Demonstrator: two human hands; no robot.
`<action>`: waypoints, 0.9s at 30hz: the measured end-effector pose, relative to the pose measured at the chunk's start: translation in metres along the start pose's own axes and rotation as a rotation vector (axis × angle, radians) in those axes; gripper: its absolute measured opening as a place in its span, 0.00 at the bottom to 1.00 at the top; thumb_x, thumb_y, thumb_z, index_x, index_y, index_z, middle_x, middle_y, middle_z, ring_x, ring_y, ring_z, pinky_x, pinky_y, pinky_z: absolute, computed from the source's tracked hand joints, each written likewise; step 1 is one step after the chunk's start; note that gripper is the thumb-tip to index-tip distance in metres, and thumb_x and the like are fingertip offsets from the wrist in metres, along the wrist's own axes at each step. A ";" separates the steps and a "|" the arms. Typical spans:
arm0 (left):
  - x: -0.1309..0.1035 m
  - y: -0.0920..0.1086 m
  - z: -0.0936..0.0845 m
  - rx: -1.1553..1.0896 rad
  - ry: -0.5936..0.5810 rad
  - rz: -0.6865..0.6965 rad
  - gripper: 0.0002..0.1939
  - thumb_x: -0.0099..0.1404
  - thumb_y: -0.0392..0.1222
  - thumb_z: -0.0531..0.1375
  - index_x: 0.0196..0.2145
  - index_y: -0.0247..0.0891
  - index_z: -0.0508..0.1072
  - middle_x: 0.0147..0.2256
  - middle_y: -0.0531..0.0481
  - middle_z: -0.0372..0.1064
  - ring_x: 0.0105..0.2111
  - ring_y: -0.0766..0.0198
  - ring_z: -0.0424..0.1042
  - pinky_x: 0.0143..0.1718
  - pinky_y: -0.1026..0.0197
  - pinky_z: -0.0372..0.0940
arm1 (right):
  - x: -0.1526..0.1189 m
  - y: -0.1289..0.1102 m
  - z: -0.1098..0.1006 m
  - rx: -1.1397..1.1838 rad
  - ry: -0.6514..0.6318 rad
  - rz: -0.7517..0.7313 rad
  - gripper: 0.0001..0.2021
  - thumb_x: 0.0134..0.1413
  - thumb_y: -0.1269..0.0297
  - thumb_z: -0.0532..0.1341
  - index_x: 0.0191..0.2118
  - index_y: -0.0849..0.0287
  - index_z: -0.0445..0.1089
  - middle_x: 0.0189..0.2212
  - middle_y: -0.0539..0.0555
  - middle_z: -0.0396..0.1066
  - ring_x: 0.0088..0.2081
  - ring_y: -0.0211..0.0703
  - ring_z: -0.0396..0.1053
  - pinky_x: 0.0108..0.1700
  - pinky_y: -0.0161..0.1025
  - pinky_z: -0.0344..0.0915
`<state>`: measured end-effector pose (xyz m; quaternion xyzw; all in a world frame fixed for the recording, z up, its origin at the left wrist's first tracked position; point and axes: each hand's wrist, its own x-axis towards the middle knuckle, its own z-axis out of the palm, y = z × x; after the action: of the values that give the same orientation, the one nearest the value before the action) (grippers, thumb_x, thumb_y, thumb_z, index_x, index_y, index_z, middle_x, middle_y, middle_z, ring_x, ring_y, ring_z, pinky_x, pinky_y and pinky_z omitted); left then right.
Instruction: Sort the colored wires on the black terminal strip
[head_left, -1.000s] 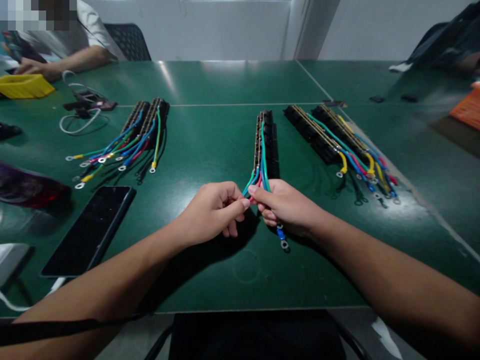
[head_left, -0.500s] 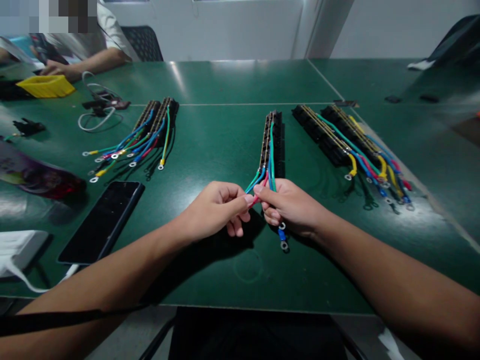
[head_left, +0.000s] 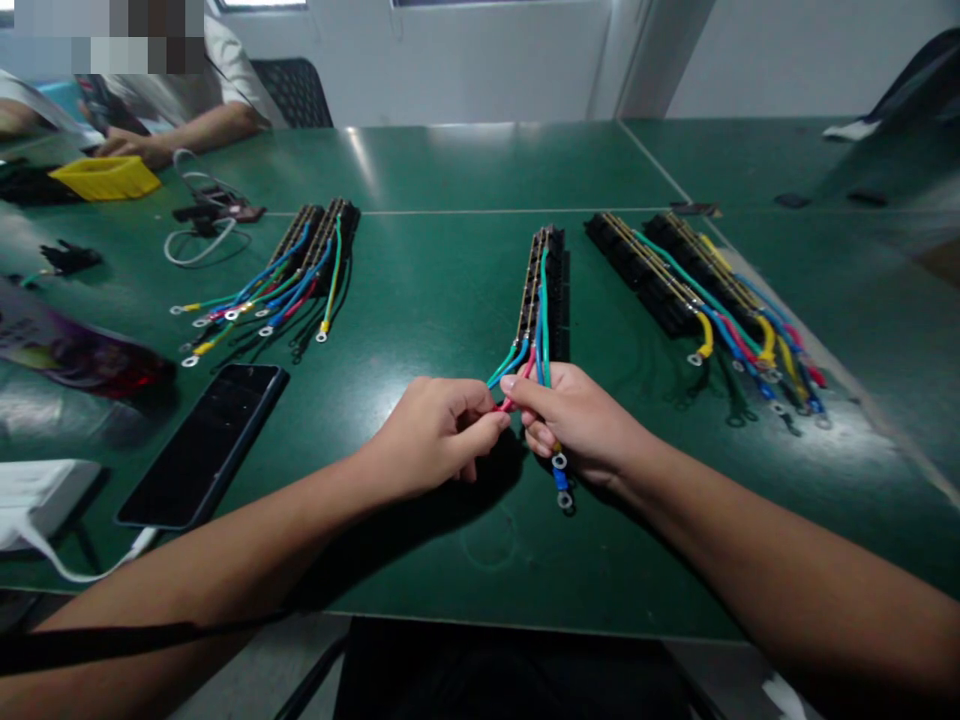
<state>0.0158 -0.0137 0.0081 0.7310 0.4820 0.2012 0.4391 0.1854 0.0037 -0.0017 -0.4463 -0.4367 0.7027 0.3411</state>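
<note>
A black terminal strip [head_left: 534, 285] with gold-coloured rows lies on the green table, its coloured wires running toward me. My right hand [head_left: 574, 415] is closed around several of these wires, and ring lugs [head_left: 564, 499] on blue and yellow sleeves stick out below it. Thumb and fingers of my left hand [head_left: 442, 432] pinch the red wire [head_left: 508, 403], close beside the right fingertips. Green and blue wires [head_left: 504, 367] pass down behind the left fingers, where their ends are hidden.
Two wired strips [head_left: 300, 250] lie at the left and two more [head_left: 652, 265] at the right. A phone [head_left: 206, 445], a bottle [head_left: 82, 350], a white charger [head_left: 45, 500] and a yellow tray [head_left: 109, 178] stand left. Another person's arm [head_left: 217, 125] rests at the back left.
My left hand has moved slightly down and its fingers have closed more around the red wire. The lugs below my right hand hang a little lower.
</note>
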 end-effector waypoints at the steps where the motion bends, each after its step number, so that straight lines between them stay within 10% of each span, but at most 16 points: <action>1: -0.001 0.000 0.000 0.122 0.036 0.067 0.14 0.67 0.44 0.55 0.25 0.35 0.67 0.17 0.55 0.65 0.15 0.71 0.68 0.17 0.72 0.56 | 0.000 0.001 0.000 -0.002 0.006 -0.004 0.12 0.61 0.67 0.59 0.25 0.59 0.61 0.13 0.41 0.55 0.11 0.26 0.49 0.12 0.26 0.50; 5: -0.001 0.001 -0.001 0.389 0.105 0.224 0.15 0.68 0.42 0.53 0.25 0.35 0.70 0.17 0.54 0.66 0.16 0.72 0.63 0.21 0.69 0.53 | 0.001 0.002 -0.001 -0.006 -0.001 -0.005 0.11 0.60 0.65 0.60 0.27 0.59 0.61 0.13 0.40 0.53 0.11 0.26 0.48 0.12 0.26 0.50; 27: 0.001 -0.004 0.001 0.395 0.157 0.251 0.13 0.66 0.41 0.55 0.25 0.35 0.67 0.19 0.56 0.62 0.19 0.72 0.58 0.24 0.67 0.49 | -0.002 0.001 0.001 -0.069 0.056 0.020 0.10 0.59 0.64 0.60 0.28 0.59 0.63 0.14 0.41 0.54 0.11 0.27 0.49 0.12 0.27 0.49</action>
<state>0.0150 -0.0122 0.0043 0.8390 0.4499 0.2124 0.2203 0.1847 0.0016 -0.0018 -0.4816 -0.4465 0.6778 0.3306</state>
